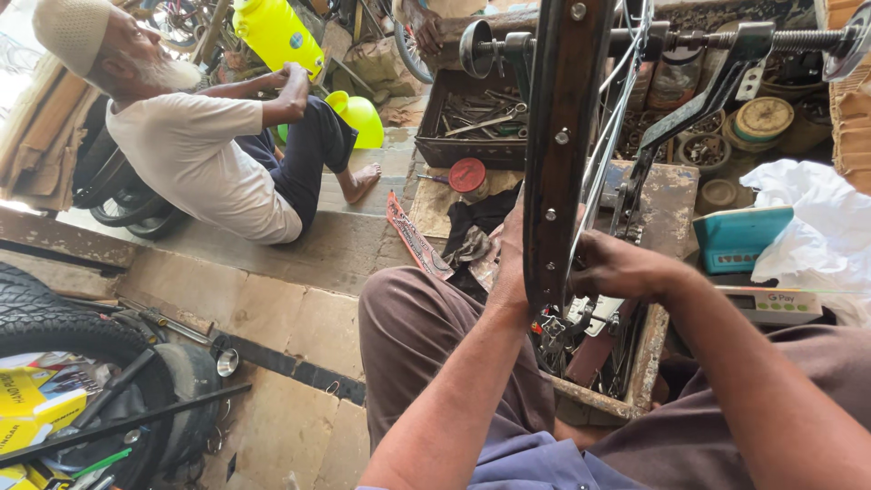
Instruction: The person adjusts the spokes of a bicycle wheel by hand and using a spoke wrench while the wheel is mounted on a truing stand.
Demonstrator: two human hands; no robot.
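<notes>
Bicycle wheel rim, dark and studded with spoke nipples, is held upright in a truing stand, its long axis running away from the person. The rim's near edge is gripped by the left hand, nearer of the two; the right hand is closed on the spokes just beside it. A yellow canister is seen far left, a teal box at right, a small red-lidded tin ahead

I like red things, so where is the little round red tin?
In the head view, the red tin sits on the ground at upper middle, just below the metal box of tools and left of the wheel rim.
</notes>
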